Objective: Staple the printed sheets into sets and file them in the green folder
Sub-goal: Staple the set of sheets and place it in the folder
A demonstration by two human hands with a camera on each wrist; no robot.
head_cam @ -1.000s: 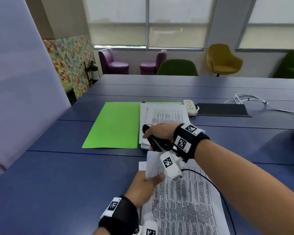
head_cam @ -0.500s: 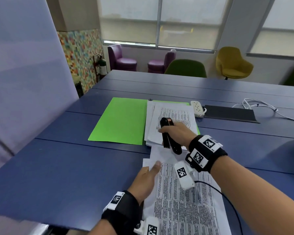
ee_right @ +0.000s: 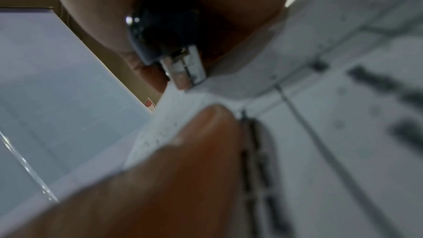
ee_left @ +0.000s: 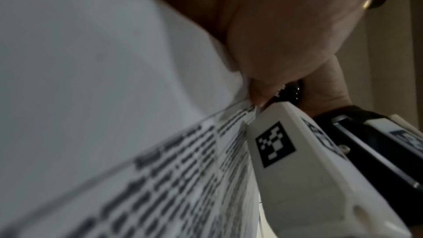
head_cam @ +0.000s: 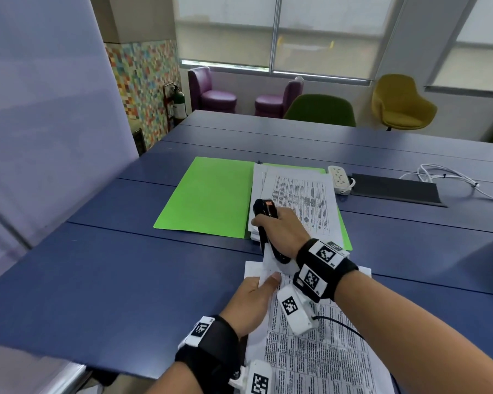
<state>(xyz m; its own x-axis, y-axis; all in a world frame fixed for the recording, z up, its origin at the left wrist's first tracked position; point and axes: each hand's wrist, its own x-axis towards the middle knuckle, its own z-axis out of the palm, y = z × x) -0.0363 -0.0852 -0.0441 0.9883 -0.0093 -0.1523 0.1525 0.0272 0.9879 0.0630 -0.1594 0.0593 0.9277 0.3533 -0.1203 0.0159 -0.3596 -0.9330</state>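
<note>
A green folder [head_cam: 211,197] lies open on the blue table [head_cam: 111,280], with a stack of printed sheets [head_cam: 302,191] on its right half. Nearer to me lies another set of printed sheets [head_cam: 319,356]. My left hand [head_cam: 265,282] pinches its top left corner and lifts it, thumb on top. My right hand [head_cam: 271,223] grips a black stapler [head_cam: 264,223] just above that raised corner. In the right wrist view the stapler's metal end [ee_right: 185,68] meets the paper edge [ee_right: 206,97], close to my left thumb [ee_right: 194,151]. The stapler [ee_left: 289,91] barely shows in the left wrist view.
A white power strip [head_cam: 339,179], a black flat panel [head_cam: 393,189] and a white cable [head_cam: 444,177] lie at the far right of the table. A pale partition [head_cam: 40,109] stands along the left. Armchairs [head_cam: 319,109] line the window wall.
My right hand has turned the stapler from crosswise to lengthwise and brought it down to the raised corner. My left hand keeps hold of the sheets. The head view has tilted.
</note>
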